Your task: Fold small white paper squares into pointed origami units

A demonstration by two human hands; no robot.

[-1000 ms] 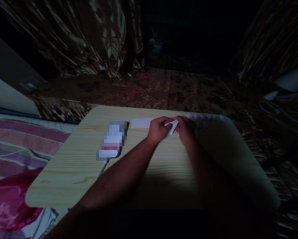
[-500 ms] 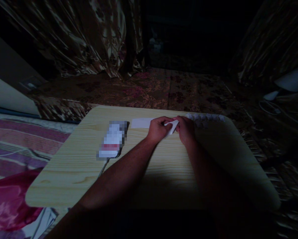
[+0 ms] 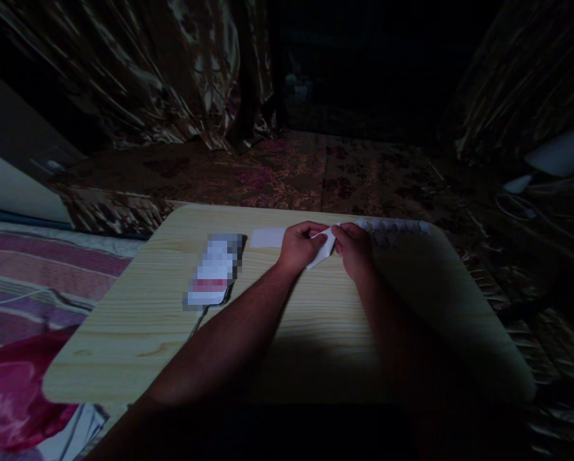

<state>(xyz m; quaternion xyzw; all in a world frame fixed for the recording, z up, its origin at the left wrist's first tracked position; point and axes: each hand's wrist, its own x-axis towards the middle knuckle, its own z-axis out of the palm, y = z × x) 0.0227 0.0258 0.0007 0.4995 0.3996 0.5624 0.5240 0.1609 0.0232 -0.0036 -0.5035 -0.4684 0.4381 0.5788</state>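
Note:
Both of my hands meet over the far middle of a light wooden table (image 3: 315, 346). My left hand (image 3: 297, 246) and my right hand (image 3: 354, 250) are closed, pinching a small folded white paper (image 3: 321, 250) between their fingertips. A flat white paper strip (image 3: 266, 238) lies on the table just left of my left hand. A row of small white folded pieces (image 3: 396, 226) runs along the far edge to the right of my right hand.
A blurred phone-like object (image 3: 213, 277) with a cable lies on the table's left part. Striped bedding (image 3: 41, 282) and red cloth (image 3: 13, 397) lie to the left. Patterned fabric (image 3: 287, 173) and curtains stand behind. White items with cords (image 3: 550, 163) sit at far right.
The folded paper has tilted a little between my fingers and now points down-left. The view has shifted slightly; my hands stay in the same place.

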